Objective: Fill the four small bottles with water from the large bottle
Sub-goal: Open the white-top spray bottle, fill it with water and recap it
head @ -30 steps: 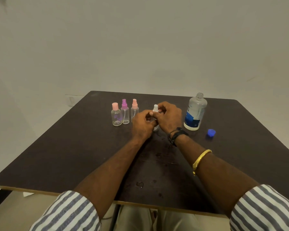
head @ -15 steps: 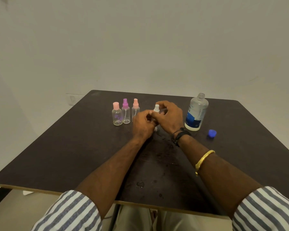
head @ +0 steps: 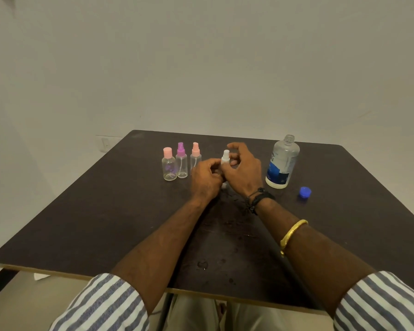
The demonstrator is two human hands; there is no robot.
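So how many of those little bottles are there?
4. Three stand in a row at the back left: a pink-capped bottle, a purple-topped spray bottle, a pink-topped spray bottle. The white-topped bottle is gripped by the left hand and right hand.

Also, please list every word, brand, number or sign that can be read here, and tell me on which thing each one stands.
No text can be read for certain.
large bottle: dark print on its white and blue label, too blurred to read.
flat-capped small bottle: a purple mark, too blurred to tell whether it is text.
purple spray bottle, pink spray bottle, white-topped bottle, blue cap: no text visible.
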